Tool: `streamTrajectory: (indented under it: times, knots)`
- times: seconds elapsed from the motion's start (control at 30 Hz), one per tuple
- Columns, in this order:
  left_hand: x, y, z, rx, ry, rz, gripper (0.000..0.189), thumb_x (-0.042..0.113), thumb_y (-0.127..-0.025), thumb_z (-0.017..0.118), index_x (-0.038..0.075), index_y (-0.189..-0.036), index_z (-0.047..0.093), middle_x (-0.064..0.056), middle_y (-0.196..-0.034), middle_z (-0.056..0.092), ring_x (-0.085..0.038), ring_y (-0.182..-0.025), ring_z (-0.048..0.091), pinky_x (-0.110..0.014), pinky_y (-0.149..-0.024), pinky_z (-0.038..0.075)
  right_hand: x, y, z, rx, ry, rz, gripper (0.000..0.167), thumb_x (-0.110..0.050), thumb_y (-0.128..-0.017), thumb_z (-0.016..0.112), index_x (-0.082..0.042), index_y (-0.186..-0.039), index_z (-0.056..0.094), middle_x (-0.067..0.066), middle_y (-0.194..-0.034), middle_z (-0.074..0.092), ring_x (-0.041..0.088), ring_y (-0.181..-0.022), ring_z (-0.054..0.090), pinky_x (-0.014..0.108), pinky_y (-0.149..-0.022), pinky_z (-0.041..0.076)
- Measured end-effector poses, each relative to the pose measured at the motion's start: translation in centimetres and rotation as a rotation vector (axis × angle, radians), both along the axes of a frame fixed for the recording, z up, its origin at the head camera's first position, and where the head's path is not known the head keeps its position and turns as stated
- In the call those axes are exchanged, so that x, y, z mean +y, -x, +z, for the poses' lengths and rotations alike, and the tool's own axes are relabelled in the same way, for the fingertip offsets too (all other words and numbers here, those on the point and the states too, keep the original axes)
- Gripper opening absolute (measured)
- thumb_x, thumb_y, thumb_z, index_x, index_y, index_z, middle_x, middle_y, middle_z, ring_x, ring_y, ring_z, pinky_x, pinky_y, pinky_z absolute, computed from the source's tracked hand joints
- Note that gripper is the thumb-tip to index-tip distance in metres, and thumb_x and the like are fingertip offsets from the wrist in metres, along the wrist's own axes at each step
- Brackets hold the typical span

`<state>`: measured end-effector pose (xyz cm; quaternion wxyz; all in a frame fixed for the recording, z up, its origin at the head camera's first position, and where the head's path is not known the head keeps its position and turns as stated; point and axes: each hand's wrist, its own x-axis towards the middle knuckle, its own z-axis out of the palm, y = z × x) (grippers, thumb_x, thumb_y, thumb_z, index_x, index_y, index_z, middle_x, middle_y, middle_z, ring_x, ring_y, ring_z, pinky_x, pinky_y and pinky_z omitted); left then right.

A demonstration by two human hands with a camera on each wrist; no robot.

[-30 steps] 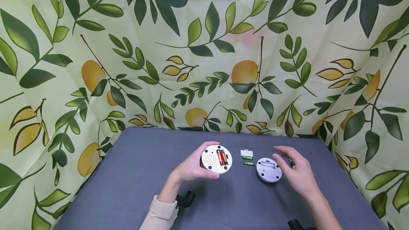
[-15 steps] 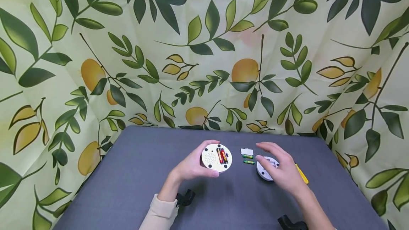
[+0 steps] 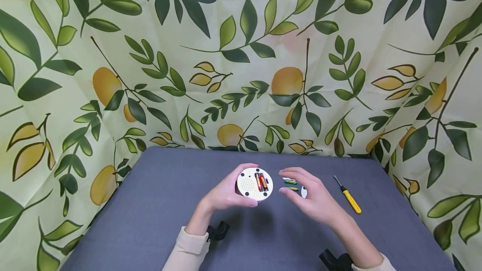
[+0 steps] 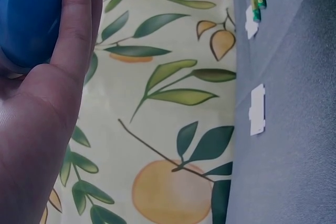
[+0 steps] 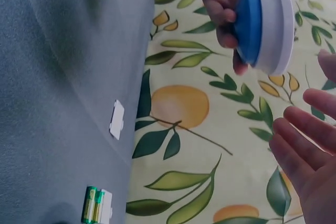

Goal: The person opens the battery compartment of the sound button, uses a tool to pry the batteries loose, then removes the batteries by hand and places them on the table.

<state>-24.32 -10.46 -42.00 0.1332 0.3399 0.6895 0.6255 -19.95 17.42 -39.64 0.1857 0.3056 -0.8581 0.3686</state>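
Note:
My left hand (image 3: 226, 191) grips a round white device (image 3: 247, 185) by its edge, raised above the table. Its underside faces me, with small speaker-like holes and an uncovered compartment holding two red batteries (image 3: 261, 182). The right wrist view shows its blue domed side (image 5: 250, 27). To its right hovers my right hand (image 3: 310, 195), fingers extended and apart from the device, holding nothing. Behind that hand, a second round device (image 3: 304, 192) lies on the table, mostly hidden. Two green batteries (image 5: 93, 204) lie beside a white battery cover (image 5: 106, 206).
Another white battery cover (image 4: 257, 109) lies alone on the grey tabletop (image 3: 180, 170). A yellow-handled screwdriver (image 3: 351, 200) rests to the right of my right hand. Leaf-and-fruit patterned cloth (image 3: 241, 70) hangs behind and at both sides of the table.
My right hand has moved left from above the second device towards the held one, uncovering the screwdriver and hiding most of the second device. The left hand has stayed nearly still.

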Motion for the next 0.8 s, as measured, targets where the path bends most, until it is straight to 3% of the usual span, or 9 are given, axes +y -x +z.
streamTrajectory:
  times: [0.33,0.5,0.8]
  knots:
    - [0.0,0.0,0.0,-0.023,-0.028,-0.038,0.089,0.011,-0.079,0.085,0.007,-0.151,0.034,-0.013,-0.128,0.055,-0.025,-0.106,0.061,-0.032,-0.088,0.054,-1.6,0.6,1.0,-0.044,-0.028,0.097,0.035,-0.021,-0.089,0.081,-0.019,-0.122,0.071,-0.008,-0.127,0.063,0.014,-0.117,0.061,0.040,-0.092,0.054]
    - [0.0,0.0,0.2,-0.024,-0.028,-0.044,0.087,0.011,-0.079,0.085,0.012,-0.151,0.035,-0.014,-0.128,0.054,-0.026,-0.105,0.061,-0.033,-0.087,0.055,-2.3,1.0,1.2,-0.065,-0.023,0.137,0.034,-0.017,-0.086,0.083,-0.015,-0.118,0.073,-0.007,-0.124,0.064,0.017,-0.111,0.065,0.040,-0.090,0.055]
    - [0.2,-0.1,0.0,-0.027,-0.027,-0.043,0.086,0.011,-0.079,0.085,0.012,-0.150,0.036,-0.013,-0.128,0.054,-0.025,-0.106,0.061,-0.033,-0.087,0.054,-2.9,1.2,1.0,-0.058,-0.031,0.101,0.026,-0.011,-0.086,0.083,-0.012,-0.110,0.076,-0.004,-0.117,0.066,0.018,-0.104,0.067,0.036,-0.086,0.056]
